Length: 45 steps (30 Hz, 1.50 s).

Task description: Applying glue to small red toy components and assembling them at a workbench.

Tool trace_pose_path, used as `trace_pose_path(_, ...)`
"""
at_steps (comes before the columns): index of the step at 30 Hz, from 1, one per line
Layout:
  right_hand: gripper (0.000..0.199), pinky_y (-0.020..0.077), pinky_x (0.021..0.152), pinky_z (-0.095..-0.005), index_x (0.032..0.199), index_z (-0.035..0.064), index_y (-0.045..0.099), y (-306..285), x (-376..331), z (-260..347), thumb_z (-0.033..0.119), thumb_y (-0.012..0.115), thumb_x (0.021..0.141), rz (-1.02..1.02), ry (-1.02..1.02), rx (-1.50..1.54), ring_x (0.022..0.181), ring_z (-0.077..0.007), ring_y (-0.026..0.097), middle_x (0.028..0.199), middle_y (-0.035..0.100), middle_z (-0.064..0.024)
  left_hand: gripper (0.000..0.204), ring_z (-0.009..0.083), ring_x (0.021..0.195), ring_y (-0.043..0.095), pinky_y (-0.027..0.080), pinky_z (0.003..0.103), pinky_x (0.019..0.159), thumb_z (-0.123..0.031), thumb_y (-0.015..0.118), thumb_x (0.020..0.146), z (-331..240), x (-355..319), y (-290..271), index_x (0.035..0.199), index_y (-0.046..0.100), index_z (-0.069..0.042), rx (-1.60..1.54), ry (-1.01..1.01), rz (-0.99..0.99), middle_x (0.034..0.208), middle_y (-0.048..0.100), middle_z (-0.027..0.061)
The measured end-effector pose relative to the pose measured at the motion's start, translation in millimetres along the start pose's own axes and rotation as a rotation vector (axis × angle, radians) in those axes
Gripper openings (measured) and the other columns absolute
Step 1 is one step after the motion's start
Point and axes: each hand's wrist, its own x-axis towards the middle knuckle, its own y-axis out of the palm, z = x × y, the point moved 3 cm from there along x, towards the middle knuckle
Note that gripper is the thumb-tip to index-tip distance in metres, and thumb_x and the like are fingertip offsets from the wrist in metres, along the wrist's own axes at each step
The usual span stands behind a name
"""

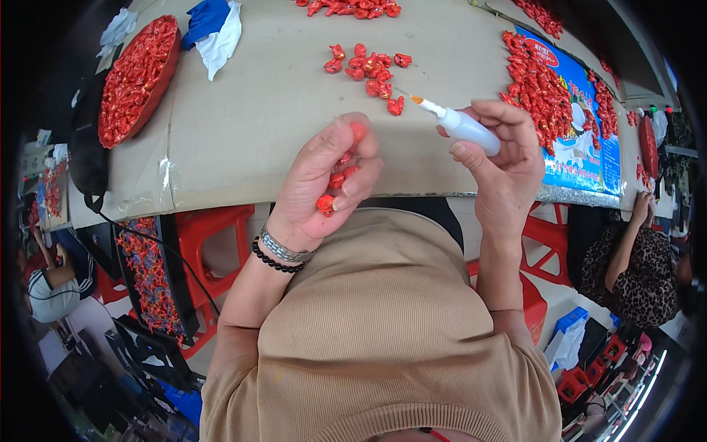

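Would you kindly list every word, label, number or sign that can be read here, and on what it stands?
Flat blue printed sheet at right: large lettering shows, wording withheld; its smallest print is too blurred to read.
White plastic squeeze bottle, orange-tipped, in the right hand: no lettering visible.
Small glossy red pieces in the left hand: none visible.

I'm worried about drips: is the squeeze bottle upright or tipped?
Tipped: seen from above, the squeeze bottle shows its long side in the right hand, its nozzle pointing toward the red pieces.
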Motion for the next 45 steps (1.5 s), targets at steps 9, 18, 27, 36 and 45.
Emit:
trace_pose_path(9,0.027,0.0533,0.073,-0.0273,0.089,-0.0025,0.063,-2,-9,3,-0.013,0.073,0.066,0.032,-0.395,-0.172,0.087,-0.0202,0.066,0.095,0.069,-0.0158,0.029,0.0086,0.056,0.043,0.033,0.018,0.039,-0.032,0.051,0.098,5,-3,0,0.105,0.058,-0.005,0.004,0.011,-0.135,0.087,0.061,0.0017)
trace_pose_path(18,0.028,0.0544,0.079,-0.0317,0.088,-0.0042,0.064,4,-13,10,-0.014,0.076,0.065,0.103,-0.459,-0.324,0.095,-0.0271,0.066,0.098,0.068,-0.0207,0.031,0.0076,0.055,0.040,0.032,0.018,0.040,-0.038,0.045,0.099,7,-4,2,0.094,0.056,-0.010,-0.108,-0.033,-0.150,0.079,0.055,-0.0007)
trace_pose_path(27,0.026,0.0565,0.072,-0.0290,0.088,-0.0030,0.065,10,-12,6,-0.013,0.075,0.066,0.127,-0.511,-0.358,0.093,-0.0252,0.067,0.098,0.068,-0.0198,0.031,0.0082,0.056,0.039,0.032,0.018,0.040,-0.038,0.044,0.100,7,-4,3,0.092,0.056,-0.011,-0.138,-0.058,-0.158,0.077,0.054,-0.0006)
trace_pose_path(36,0.026,0.0541,0.065,-0.0285,0.084,-0.0013,0.065,15,-13,7,-0.014,0.070,0.062,0.071,-0.506,-0.320,0.080,-0.0229,0.068,0.088,0.069,-0.0138,0.034,0.0083,0.057,0.040,0.032,0.019,0.041,-0.039,0.043,0.100,7,-4,3,0.094,0.056,-0.009,-0.110,-0.064,-0.167,0.076,0.052,-0.0007)
trace_pose_path(45,0.025,0.0542,0.066,-0.0281,0.083,-0.0016,0.066,15,-13,7,-0.014,0.069,0.062,0.071,-0.496,-0.329,0.080,-0.0227,0.068,0.087,0.070,-0.0138,0.035,0.0078,0.056,0.039,0.032,0.018,0.041,-0.039,0.043,0.100,8,-4,2,0.094,0.056,-0.008,-0.078,-0.056,-0.170,0.075,0.052,-0.0009)
